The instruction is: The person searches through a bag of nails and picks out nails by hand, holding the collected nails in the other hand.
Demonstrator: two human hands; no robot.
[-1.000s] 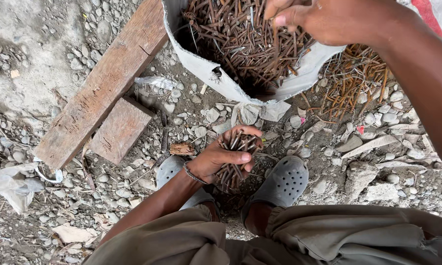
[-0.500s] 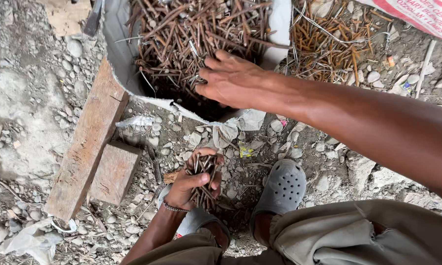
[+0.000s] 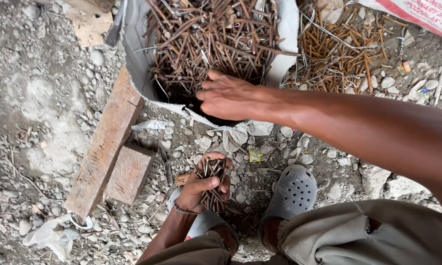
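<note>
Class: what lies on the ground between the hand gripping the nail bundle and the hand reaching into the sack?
In the head view: grey gravel, the sack's crumpled white edge, and a small yellow scrap.

**Sacks and scraps on the gravel**

A white sack (image 3: pixel 284 29) lies open at top centre, its rim folded back, filled with rusty nails (image 3: pixel 211 34). At the top right corner lies the edge of a second sack (image 3: pixel 417 12), white with a red band and dark print. A small yellow wrapper scrap (image 3: pixel 254 156) lies on the stones just below the open sack. A crumpled white plastic bag (image 3: pixel 51 236) sits at lower left.
</note>
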